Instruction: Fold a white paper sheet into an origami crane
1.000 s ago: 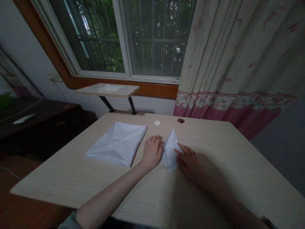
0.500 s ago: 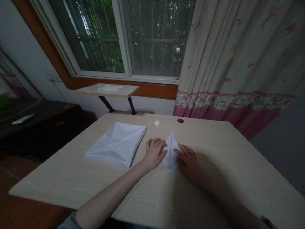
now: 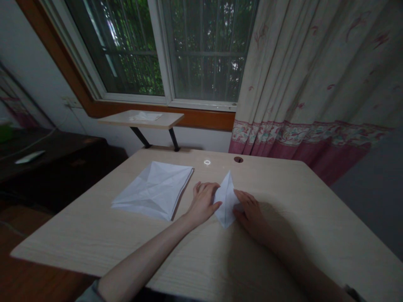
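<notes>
A white folded paper (image 3: 225, 199), diamond-shaped with a crease down its middle, is on the table between my hands. My left hand (image 3: 204, 201) grips its left edge, the thumb over the paper and the other fingers curled by the upper left side. At the right edge, my right hand (image 3: 250, 209) pinches the paper between thumb and fingers. The fold on that side looks slightly raised; what lies under it is hidden. To the left lies a stack of larger creased white paper sheets (image 3: 157, 186), apart from both hands.
The pale wooden table (image 3: 176, 260) has a round cable hole (image 3: 238, 160) near its back edge. A small raised shelf (image 3: 116, 119) on black legs holds some white paper. Behind are a window and a flowered curtain (image 3: 283, 84); a dark cabinet (image 3: 63, 159) stands at left.
My right fingers have moved from the paper's middle to its right edge. The folded paper's upper tip has shifted slightly right. My left hand has barely moved.
</notes>
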### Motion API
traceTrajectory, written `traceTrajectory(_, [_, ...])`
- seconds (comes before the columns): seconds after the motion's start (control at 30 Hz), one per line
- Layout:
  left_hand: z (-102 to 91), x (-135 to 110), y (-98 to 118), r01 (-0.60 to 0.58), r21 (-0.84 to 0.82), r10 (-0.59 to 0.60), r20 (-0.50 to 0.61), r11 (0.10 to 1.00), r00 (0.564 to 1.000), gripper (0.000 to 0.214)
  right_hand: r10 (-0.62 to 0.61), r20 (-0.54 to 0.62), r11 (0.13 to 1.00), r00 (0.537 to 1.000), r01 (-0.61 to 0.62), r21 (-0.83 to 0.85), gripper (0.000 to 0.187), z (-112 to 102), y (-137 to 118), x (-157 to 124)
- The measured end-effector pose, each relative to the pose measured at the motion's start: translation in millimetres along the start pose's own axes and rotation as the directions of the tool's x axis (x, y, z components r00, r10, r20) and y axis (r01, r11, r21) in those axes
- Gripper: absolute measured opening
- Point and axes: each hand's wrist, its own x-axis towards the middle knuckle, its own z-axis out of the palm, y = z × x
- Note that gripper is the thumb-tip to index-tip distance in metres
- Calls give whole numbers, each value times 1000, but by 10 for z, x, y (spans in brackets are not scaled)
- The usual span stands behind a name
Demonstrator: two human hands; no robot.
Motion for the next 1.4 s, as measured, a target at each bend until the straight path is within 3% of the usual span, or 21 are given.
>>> traceTrajectory(0.17, [22,-8,-25,-15,-33,14,-27,999,1000,63,25,-64,998,998,-22,58,72,2,8,18])
traceTrajectory(0.37, [8,-13,-31,-47,-104,46,-10,993,999,45,52,-41,993,998,-47,108,69,-48,-30,31])
traceTrajectory(0.57, [-14,12,-18,-57,-203,69,52,978,996,30,17,-66,991,998,-8,130,54,-73,-24,37])
traceTrajectory(0.83, [14,23,-53,-87,-290,97,20,953,995,35,-26,-43,991,999,32,133,51,-64,10,21])
traceTrajectory(1.0, [43,19,-77,-125,-310,134,6,943,991,35,-66,-55,992,996,72,106,50,-70,15,23])
traceTrajectory(1.4, [107,14,-111,-150,-209,160,30,966,987,22,-121,37,993,992,121,6,47,-29,44,-2])
